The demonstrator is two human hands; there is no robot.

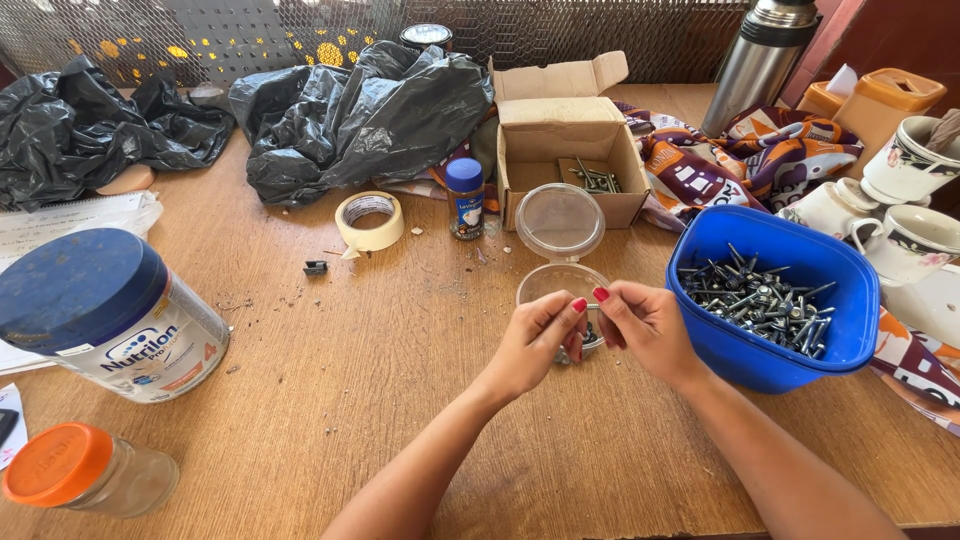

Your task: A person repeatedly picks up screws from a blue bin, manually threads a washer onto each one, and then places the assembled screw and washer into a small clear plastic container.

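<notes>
Left hand [535, 340] and right hand [645, 322] meet fingertip to fingertip over the wooden table [400, 400], both pinching one small metal screw [588, 338] between them. Directly beneath and just behind: a clear plastic cup [560, 283], its hinged lid [560, 222] open toward the far side. Right of hands, touching the right wrist area: blue tub [800, 262] of dark screws. Farther back: cardboard box [560, 150] with a few screws, tape roll [370, 220], black bags [350, 115].
</notes>
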